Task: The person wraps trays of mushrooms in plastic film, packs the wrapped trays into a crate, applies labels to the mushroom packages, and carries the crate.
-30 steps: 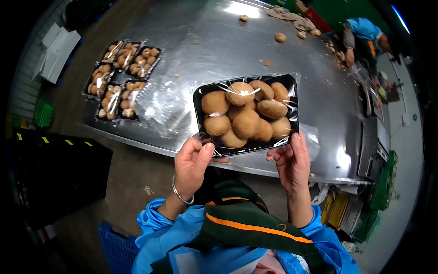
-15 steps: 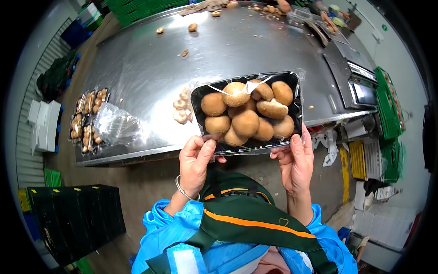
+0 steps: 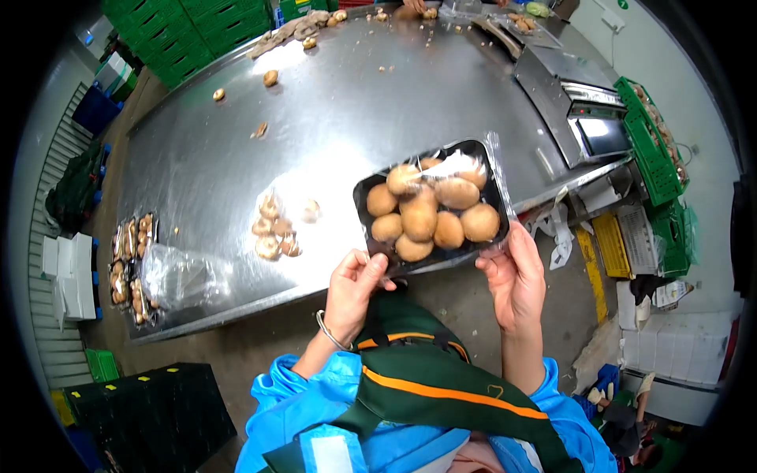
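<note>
Left hand (image 3: 355,293): pinching the tray (image 3: 363,211) by its near left corner
Right hand (image 3: 516,274): pinching its near right corner
Tray: hanging, apparently above the table's (image 3: 189,154) near edge
Risk: tipping mushrooms (image 3: 419,218) forward from gripping only near corners

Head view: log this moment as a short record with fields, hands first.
left hand: at near left corner of black tray
right hand: at near right corner
tray: holds brown mushrooms under clear film
position: raised at near edge of metal table
table's left end: wrapped packs, crumpled clear plastic
far edge: brown cloth, another person's hand
</note>
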Motion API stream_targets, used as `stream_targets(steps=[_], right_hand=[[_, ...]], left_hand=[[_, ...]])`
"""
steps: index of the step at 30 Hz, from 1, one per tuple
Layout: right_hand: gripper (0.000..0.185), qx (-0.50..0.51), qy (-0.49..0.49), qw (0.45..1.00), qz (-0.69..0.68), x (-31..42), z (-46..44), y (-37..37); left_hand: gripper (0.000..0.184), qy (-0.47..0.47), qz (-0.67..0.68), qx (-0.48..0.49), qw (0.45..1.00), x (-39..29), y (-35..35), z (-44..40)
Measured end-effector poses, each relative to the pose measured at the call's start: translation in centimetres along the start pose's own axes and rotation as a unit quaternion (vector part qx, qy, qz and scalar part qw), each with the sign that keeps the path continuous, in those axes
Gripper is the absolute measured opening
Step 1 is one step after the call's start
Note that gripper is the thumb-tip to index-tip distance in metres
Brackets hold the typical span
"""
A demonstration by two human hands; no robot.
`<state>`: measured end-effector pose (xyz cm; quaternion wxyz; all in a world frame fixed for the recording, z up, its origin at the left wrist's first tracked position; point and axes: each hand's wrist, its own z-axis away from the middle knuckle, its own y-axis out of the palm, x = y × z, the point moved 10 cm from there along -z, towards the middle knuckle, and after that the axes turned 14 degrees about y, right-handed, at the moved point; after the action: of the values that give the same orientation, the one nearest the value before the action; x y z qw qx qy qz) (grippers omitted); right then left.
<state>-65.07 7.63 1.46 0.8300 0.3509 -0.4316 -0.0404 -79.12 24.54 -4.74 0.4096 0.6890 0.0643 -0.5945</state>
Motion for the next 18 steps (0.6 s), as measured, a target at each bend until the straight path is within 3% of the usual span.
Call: stream_targets(steps=[4,6,7,8,10,11,12,14,15,18], right_hand=[[0.025,0.014,-0.011,1.0,0.024,2.6,-3.1,0.5],[0.022,0.001,-0.042,0.993,0.107,4.0,-4.8,1.1],[0.021,-0.014,-0.075,0.982,0.175,4.7,-5.8,1.3],[0.019,-0.027,-0.112,0.964,0.24,5.5,-6.8,1.6],[0.014,0.006,-0.21,0.854,0.476,6.6,-7.9,5.0],[0.013,0.033,-0.239,0.798,0.552,6.2,-8.4,6.3],[0.013,0.056,-0.267,0.733,0.623,5.5,-9.0,7.4],[0.014,0.08,-0.27,0.725,0.628,4.8,-10.4,7.3],[0.013,0.081,-0.251,0.745,0.613,5.0,-11.0,7.1],[0.012,0.041,-0.2,0.787,0.583,5.4,-12.9,4.4]], left_hand=[[0.011,-0.035,0.003,0.01,0.999,2.2,0.8,-3.6],[0.015,0.025,0.008,-0.024,0.999,2.3,0.8,-5.8],[0.03,0.099,-0.089,-0.046,0.99,1.4,0.4,-6.8],[0.041,0.179,-0.263,-0.039,0.947,-0.7,0.6,-7.5],[0.046,0.313,-0.41,0.028,0.856,-4.8,4.5,-8.8],[0.044,0.388,-0.455,0.098,0.796,-5.8,7.2,-9.5],[0.04,0.393,-0.513,0.188,0.739,-5.7,10.0,-10.5],[0.036,0.414,-0.535,0.233,0.699,-6.0,13.3,-12.3],[0.026,0.42,-0.532,0.255,0.69,-4.9,13.6,-13.4],[0.013,0.343,-0.479,0.332,0.737,-1.1,13.4,-15.6]])
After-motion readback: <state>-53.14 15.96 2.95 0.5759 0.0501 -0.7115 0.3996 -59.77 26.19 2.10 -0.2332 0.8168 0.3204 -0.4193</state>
